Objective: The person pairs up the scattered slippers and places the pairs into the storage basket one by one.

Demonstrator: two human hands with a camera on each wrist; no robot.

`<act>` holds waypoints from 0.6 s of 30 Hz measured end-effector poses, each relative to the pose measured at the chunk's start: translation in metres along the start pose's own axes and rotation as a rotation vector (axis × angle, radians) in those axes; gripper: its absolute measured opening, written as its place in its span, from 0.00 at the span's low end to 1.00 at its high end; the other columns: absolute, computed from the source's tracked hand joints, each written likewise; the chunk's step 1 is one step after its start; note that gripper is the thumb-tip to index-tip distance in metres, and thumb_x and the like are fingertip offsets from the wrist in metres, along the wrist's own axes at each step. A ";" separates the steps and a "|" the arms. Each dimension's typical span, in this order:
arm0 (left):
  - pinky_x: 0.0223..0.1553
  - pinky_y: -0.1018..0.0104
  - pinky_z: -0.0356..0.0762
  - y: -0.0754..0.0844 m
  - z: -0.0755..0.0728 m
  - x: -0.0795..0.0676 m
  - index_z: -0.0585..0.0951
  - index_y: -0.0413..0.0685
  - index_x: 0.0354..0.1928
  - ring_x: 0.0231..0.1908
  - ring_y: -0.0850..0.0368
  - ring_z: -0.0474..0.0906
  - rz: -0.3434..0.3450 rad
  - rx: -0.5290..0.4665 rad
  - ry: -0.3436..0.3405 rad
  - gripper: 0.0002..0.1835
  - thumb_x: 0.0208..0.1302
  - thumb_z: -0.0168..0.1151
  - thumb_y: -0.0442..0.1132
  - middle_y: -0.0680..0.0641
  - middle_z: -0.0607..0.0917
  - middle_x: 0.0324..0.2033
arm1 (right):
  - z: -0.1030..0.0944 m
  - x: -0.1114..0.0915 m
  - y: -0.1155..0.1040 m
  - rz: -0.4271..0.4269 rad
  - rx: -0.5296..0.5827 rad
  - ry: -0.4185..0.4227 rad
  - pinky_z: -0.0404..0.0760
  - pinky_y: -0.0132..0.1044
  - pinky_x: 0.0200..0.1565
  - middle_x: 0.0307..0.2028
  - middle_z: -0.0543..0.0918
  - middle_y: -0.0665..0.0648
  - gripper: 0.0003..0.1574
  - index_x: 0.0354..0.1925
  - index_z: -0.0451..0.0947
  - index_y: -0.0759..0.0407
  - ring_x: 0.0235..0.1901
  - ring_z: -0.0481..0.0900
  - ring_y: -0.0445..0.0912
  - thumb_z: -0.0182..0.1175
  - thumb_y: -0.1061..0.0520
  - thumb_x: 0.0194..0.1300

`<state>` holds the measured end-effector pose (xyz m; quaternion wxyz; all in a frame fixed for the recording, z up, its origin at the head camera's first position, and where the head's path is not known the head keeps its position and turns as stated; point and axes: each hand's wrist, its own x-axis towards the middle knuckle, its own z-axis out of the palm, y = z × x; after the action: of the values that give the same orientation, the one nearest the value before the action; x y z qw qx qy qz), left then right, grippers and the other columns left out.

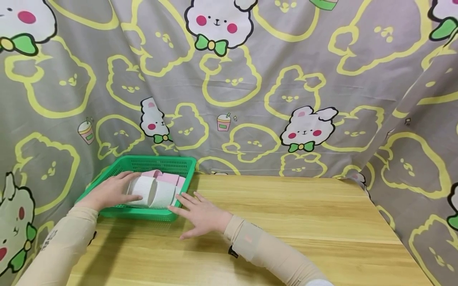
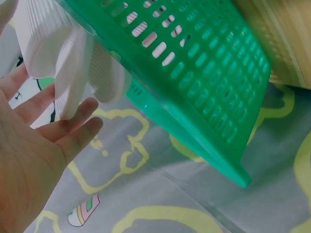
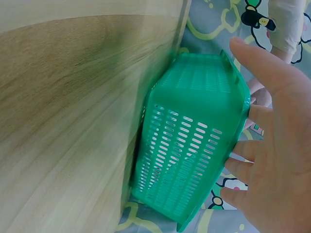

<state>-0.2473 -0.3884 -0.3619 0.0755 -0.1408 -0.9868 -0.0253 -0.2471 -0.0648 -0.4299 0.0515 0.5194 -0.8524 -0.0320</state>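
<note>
A green plastic basket (image 1: 143, 214) with slotted sides stands at the left of the wooden table. White ribbed pieces (image 1: 163, 194), curved like slipper straps, lie in it in front of pink ones (image 1: 168, 178). My left hand (image 1: 113, 191) reaches over the basket's left side, thumb and fingers spread about the leftmost white piece. In the left wrist view, the fingers (image 2: 73, 131) extend loosely beside the white ribbed piece (image 2: 73, 73). My right hand (image 1: 202, 214) is spread at the basket's right front corner, fingertips right at the rim (image 3: 238, 128).
The wooden table (image 1: 286, 222) stretches to the right of the basket. A grey curtain (image 1: 243, 147) with cartoon rabbits and yellow outlines hangs behind the table and along both sides, close behind the basket.
</note>
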 end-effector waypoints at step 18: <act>0.63 0.28 0.57 0.014 0.016 -0.004 0.68 0.45 0.68 0.64 0.24 0.60 -0.113 0.005 0.101 0.44 0.59 0.57 0.70 0.26 0.66 0.66 | 0.001 0.000 0.001 0.002 0.015 0.000 0.46 0.55 0.75 0.79 0.40 0.57 0.59 0.77 0.33 0.36 0.78 0.38 0.51 0.49 0.21 0.60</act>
<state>-0.2414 -0.3750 -0.3778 0.1243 -0.0833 -0.9882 -0.0340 -0.2475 -0.0643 -0.4307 0.0477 0.5188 -0.8532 -0.0253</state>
